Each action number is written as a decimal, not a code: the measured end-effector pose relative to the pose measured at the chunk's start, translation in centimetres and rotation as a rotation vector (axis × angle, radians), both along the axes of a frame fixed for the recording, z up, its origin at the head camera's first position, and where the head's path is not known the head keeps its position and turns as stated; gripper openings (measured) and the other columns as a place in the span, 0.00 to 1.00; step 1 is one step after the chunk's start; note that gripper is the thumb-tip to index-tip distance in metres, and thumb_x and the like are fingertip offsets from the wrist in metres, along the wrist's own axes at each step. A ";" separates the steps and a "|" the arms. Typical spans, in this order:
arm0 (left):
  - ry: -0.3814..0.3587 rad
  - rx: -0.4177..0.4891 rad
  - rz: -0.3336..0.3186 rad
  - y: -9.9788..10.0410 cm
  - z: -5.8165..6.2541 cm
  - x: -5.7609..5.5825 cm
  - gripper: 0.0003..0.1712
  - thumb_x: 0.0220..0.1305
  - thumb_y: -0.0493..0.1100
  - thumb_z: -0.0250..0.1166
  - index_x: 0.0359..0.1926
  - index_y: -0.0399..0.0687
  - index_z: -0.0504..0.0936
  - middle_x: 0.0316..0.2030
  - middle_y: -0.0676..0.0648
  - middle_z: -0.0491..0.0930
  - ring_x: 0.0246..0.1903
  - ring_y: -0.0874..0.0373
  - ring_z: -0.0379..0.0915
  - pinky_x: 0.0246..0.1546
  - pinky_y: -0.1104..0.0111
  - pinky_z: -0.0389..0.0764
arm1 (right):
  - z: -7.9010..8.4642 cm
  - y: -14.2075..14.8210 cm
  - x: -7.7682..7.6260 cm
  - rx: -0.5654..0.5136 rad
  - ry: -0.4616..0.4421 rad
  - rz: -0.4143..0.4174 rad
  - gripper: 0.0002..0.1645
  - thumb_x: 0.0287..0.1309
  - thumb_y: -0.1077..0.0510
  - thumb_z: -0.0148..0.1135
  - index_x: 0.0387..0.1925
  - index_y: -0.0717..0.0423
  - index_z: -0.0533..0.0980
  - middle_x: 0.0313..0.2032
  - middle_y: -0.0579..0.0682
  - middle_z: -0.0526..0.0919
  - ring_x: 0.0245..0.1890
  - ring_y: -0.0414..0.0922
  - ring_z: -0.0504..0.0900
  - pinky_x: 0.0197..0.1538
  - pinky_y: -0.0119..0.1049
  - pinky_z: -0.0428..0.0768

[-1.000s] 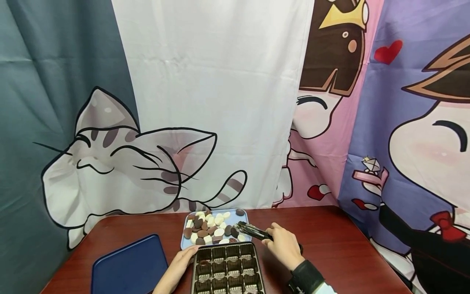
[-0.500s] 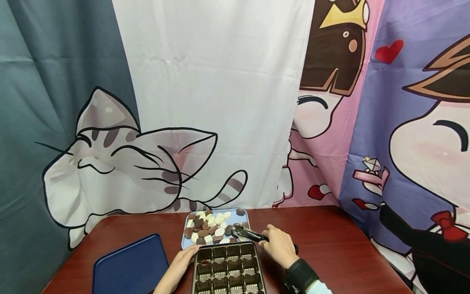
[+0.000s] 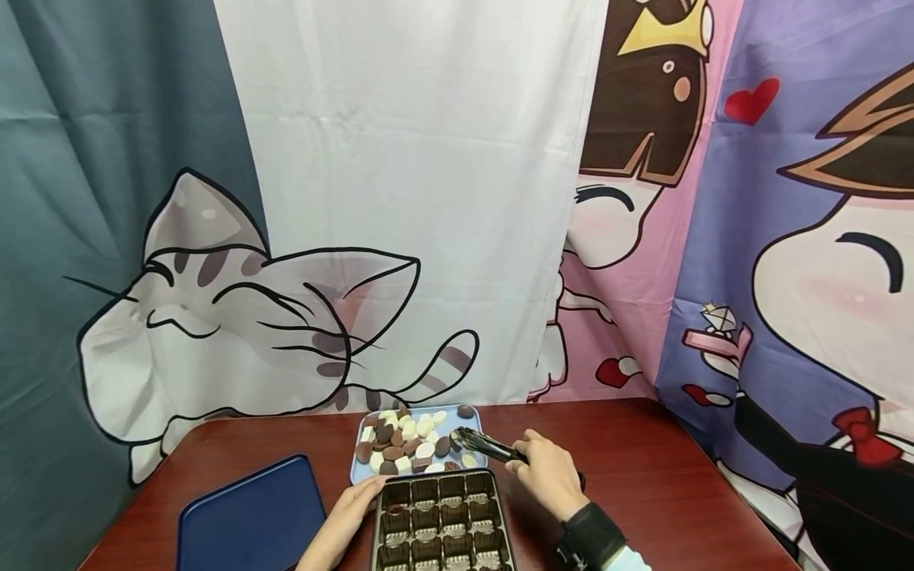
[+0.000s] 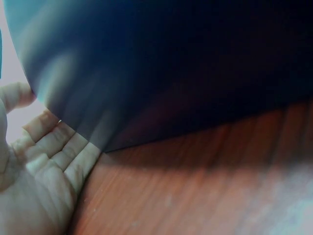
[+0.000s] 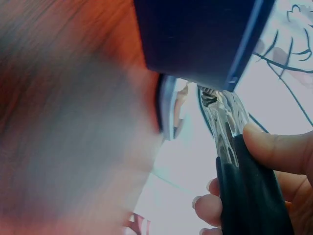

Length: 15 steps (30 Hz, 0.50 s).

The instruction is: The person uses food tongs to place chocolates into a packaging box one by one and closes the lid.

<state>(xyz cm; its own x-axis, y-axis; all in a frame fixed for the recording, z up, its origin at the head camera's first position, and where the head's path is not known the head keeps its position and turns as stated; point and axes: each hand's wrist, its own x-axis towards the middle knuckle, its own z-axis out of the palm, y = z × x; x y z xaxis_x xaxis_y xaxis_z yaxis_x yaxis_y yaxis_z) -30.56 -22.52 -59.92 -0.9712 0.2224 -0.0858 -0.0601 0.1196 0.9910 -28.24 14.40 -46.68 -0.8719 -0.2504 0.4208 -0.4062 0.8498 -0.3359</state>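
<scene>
Faces a printed curtain [image 3: 428, 198] beyond a red-brown table [image 3: 585, 452]. At left, has a dark blue tray [image 3: 250, 515]; in front, a compartment tray [image 3: 441, 519], partly hiding the light blue tray [image 3: 453, 422]. Grips tongs [image 3: 493, 448] in the right hand [image 3: 548, 472], with tips over the light blue tray's right side, perhaps touching a piece. Rests the left hand [image 3: 347, 507], unclenched, against the compartment tray. Counts three trays, four compartment columns, over twenty brown and white pieces [image 3: 425, 450].

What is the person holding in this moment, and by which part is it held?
The right hand holds the tongs by their black handles. The left hand touches the side of the compartment tray.
</scene>
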 end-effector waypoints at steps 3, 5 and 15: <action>0.013 -0.020 0.000 0.0 0.1 0.2 0.44 0.88 0.62 0.54 0.76 0.21 0.70 0.76 0.20 0.63 0.78 0.21 0.52 0.76 0.33 0.68 | 0.7 -0.1 0.5 -0.018 -0.007 0.003 0.06 0.58 0.59 0.82 0.35 0.53 0.90 0.28 0.39 0.68 0.22 0.36 0.66 0.25 0.35 0.69; 0.025 -0.028 0.006 0.1 0.1 0.2 0.43 0.88 0.60 0.54 0.76 0.21 0.70 0.76 0.19 0.63 0.79 0.21 0.51 0.76 0.32 0.65 | 1.2 -0.1 0.8 -0.033 -0.009 0.011 0.06 0.59 0.59 0.82 0.36 0.52 0.90 0.28 0.38 0.67 0.22 0.36 0.64 0.25 0.34 0.67; 0.026 -0.014 0.010 0.2 0.0 0.3 0.47 0.87 0.64 0.54 0.77 0.21 0.67 0.77 0.19 0.61 0.79 0.21 0.50 0.77 0.31 0.64 | 2.5 -0.5 3.4 -0.093 -0.021 0.095 0.06 0.60 0.58 0.82 0.36 0.47 0.90 0.28 0.35 0.67 0.23 0.33 0.62 0.26 0.33 0.63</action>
